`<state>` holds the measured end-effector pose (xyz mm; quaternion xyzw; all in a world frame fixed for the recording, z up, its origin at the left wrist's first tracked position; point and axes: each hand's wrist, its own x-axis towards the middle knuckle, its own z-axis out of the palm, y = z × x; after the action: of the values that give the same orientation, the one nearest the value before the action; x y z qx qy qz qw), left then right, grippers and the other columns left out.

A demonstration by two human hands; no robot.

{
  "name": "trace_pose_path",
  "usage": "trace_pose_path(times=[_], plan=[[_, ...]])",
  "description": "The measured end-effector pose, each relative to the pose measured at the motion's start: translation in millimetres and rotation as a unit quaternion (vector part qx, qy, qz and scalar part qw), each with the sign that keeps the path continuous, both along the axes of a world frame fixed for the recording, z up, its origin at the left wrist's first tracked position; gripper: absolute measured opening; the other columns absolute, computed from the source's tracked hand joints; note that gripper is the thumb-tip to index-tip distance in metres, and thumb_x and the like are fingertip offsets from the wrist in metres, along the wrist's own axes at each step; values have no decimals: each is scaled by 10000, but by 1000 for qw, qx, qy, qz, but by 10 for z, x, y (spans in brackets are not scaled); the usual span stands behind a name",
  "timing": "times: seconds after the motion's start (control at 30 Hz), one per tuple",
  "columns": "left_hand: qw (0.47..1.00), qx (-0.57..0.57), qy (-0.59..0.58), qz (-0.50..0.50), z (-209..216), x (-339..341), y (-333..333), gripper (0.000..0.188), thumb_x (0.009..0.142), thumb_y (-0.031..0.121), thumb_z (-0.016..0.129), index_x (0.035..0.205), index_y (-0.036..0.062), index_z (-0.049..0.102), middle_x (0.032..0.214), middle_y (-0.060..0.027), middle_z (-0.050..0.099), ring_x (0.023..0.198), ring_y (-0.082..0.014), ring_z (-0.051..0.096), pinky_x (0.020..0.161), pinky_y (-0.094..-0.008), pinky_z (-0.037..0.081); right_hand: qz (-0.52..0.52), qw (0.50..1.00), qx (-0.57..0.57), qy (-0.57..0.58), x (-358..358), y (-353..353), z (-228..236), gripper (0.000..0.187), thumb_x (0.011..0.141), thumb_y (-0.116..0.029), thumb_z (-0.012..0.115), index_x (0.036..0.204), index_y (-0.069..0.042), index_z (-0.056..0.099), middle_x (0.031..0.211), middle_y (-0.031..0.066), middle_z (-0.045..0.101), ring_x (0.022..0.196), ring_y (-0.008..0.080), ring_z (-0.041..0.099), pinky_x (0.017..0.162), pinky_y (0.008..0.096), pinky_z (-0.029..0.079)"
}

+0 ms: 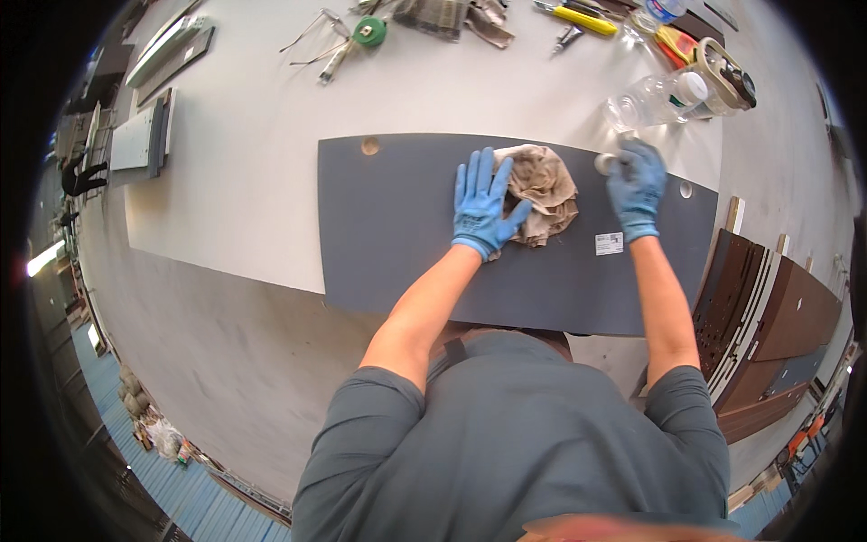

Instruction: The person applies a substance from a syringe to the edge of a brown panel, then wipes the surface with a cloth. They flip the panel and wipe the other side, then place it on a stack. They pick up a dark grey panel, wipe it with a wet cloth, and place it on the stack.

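A dark grey flat panel (397,226) lies on the white table in front of me. My left hand (484,206), in a blue glove, rests on it with fingers spread; its thumb side touches a crumpled beige cloth (545,185). My right hand (638,185), also gloved in blue, is closed around a small white object (605,163), mostly hidden by the fingers, over the panel's far right part. Just beyond it lies a clear plastic bottle (646,101) with a white cap. A white label (610,244) is stuck on the panel, below and left of the right hand.
Across the table (226,181) lie a green tape measure (369,32), glasses (316,38), a yellow utility knife (585,19) and a beige tape roll (718,77). Stacked boards (144,140) stand at left; brown panels (777,316) lean at right. Another person (83,177) is far left.
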<state>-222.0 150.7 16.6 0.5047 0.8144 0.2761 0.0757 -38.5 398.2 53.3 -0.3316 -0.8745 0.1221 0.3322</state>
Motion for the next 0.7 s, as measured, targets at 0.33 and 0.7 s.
trace_pose_path(times=[0.33,0.7], plan=[[974,115,31,194,103,-917,-1275,798,921,272,722,1599,-1,403,1668,-295,328,1562,-509,266,1266,-608,234,206,970,-82,-103,-3165,-1788,-230,144,790,-245,778,847,-116,754,1166,65,764,1215,301,657,1118,467,445],[972,-21,73,223,-39,-1821,-2122,725,913,357,700,1522,6,527,1612,-308,425,1492,-492,401,1216,-591,326,91,963,-123,-221,-3679,-2154,-294,378,800,-325,784,1088,-82,754,1239,110,723,1250,294,631,1137,434,423]])
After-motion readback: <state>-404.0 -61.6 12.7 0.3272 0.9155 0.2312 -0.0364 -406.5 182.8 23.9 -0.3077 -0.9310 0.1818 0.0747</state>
